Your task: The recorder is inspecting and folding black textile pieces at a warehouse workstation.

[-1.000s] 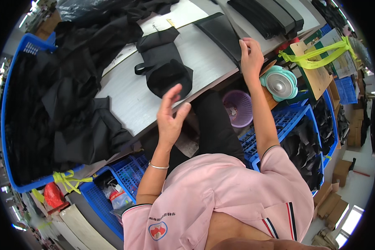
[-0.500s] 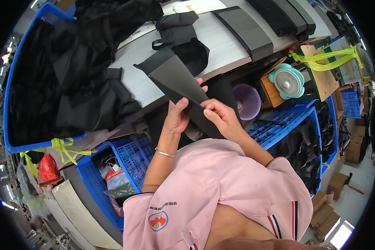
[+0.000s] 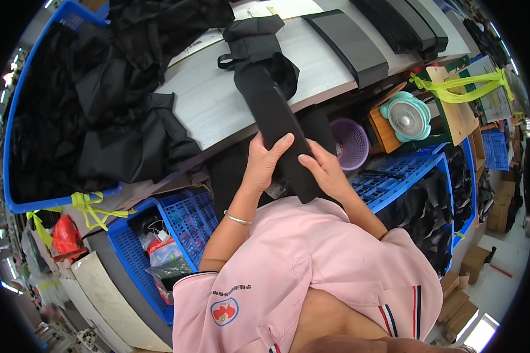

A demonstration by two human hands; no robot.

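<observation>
A long, narrow black fabric panel (image 3: 277,126) lies between my hands, its far end over the table edge and its near end at my lap. My left hand (image 3: 264,162) grips its left edge, thumb on top and the other fingers hidden beneath. On the opposite edge, my right hand (image 3: 328,172) holds it the same way, thumb pressed on the upper face. Just beyond the panel's far end, a black fabric piece with a loop (image 3: 254,44) rests on the white table (image 3: 203,88).
Heaped black fabric fills a blue crate (image 3: 19,150) at left. Flat black-and-grey panels (image 3: 348,50) lie on the table's far right. Below stand a purple basket (image 3: 352,144), a teal fan (image 3: 405,116), a blue crate of black pieces (image 3: 388,176) and another blue crate (image 3: 135,259) holding bags.
The panel has turned from its grey face to a flat black face and now points more directly away from me. My right hand has shifted slightly right and nearer me.
</observation>
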